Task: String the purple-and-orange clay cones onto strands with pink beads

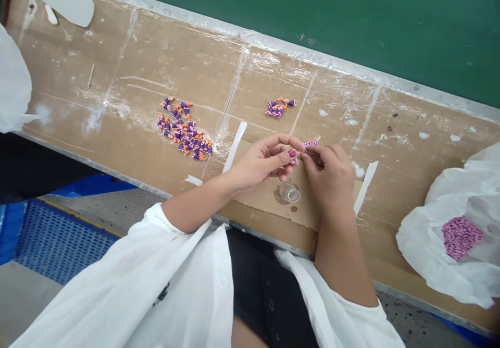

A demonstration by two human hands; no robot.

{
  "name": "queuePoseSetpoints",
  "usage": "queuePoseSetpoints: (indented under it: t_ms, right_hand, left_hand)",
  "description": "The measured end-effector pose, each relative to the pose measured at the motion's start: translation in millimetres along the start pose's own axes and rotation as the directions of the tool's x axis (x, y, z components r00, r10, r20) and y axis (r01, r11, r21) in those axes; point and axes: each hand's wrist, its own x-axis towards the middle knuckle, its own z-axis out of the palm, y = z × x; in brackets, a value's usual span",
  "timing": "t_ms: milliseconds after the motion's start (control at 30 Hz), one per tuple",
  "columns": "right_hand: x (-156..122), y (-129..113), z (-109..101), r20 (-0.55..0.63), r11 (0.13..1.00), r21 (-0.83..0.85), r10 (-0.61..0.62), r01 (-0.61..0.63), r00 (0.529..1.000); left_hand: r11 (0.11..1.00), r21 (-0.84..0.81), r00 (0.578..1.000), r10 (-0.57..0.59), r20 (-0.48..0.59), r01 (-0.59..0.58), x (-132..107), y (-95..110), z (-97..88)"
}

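My left hand (263, 161) is raised over a cardboard sheet (253, 197), thumb and forefinger pinched. A tiny piece with a bit of orange shows at its fingertips, mostly hidden. My right hand (332, 173) meets it there, its thumb and fingers also pressed together; what they hold is hidden. Just behind the fingertips lies a small heap of pink-and-purple bits (311, 143). Below the hands stands a small clear cup (289, 193) on a wet-looking patch. Farther back is a small group of purple-and-orange figures (276, 107).
A larger cluster of purple-and-orange figures (185, 132) lies to the left. At right, crumpled white paper (417, 233) holds a heap of pink pieces (461, 237). White tape strips (365, 187) edge the sheet. A thin stick (91, 75) and another white sheet (13, 82) are far left.
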Motion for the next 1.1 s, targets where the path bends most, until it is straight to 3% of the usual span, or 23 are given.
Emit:
queuePoseSetpoints:
  t_ms: [333, 500, 567, 667, 800, 1000, 1100]
  right_hand:
    - [1.0, -4.4, 6.8, 0.023, 0.99, -0.141, 0.031, -0.027, 0.999]
    - [3.1, 1.1, 3.9, -0.075, 0.988, 0.125, 0.101, -0.091, 0.992]
    - [2.7, -1.6, 0.3, -0.104, 0.933, 0.327, 0.193, -0.15, 0.976]
    - [1.8, -8.1, -4.4, -0.048, 0.729, 0.654, 0.304, -0.2, 0.951]
    - [1.5, -14.9, -9.4, 0.066, 0.481, 0.848, 0.321, -0.222, 0.945]
    - [-5.5, -28.0, -16.0, 0.168, 0.356, 0.905, 0.205, -0.233, 0.964]
    - [-10.9, -36.4, -15.8, 0.164, 0.359, 0.907, 0.186, -0.222, 0.969]
  left_hand:
    - [1.0, 0.016, 0.999, 0.011, -0.038, -0.011, 0.4, -3.6, -2.4]
    - [0.999, 0.024, 0.999, 0.029, -0.033, -0.028, 1.7, -4.6, -1.9]
    - [0.999, 0.048, 0.999, 0.022, -0.03, -0.021, 1.8, -4.3, -0.7]
    - [0.996, 0.092, 1.0, 0.0, -0.028, 0.002, 0.9, -4.2, 1.8]
    - [0.994, 0.103, 1.0, -0.027, 0.008, 0.026, -0.3, -6.7, 5.3]
    - [0.995, 0.092, 0.999, -0.038, 0.033, 0.035, 0.3, -10.3, 10.7]
    - [0.996, 0.075, 0.996, -0.05, 0.07, 0.045, -0.4, -11.3, 13.9]
